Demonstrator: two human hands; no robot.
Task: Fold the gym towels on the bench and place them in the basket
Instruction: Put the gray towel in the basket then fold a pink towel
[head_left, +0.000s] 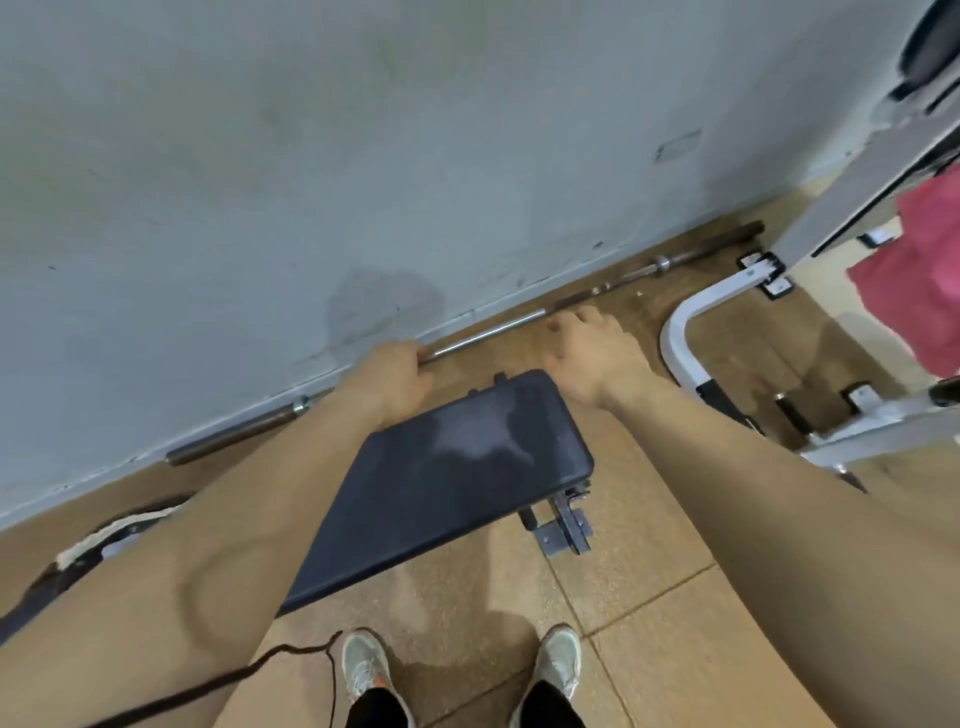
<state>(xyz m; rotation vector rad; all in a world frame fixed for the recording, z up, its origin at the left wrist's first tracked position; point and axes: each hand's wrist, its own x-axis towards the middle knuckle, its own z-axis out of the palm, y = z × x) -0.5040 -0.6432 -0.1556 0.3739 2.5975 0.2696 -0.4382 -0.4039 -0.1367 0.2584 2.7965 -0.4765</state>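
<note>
Towels show only as one pink cloth (914, 280) hanging off the white machine frame (852, 197), well apart from the bench (441, 467); we judge it soft, light and limp, so we would pinch two corners of its top edge and let it fall flat before folding; the basket is out of view; our right hand (592, 358) reaches past the bench's far end with loose, spread fingers, holding nothing; our left hand (392, 374) has its fingers curled under near the barbell (488, 332) by the wall, and we cannot tell whether they grip anything.
</note>
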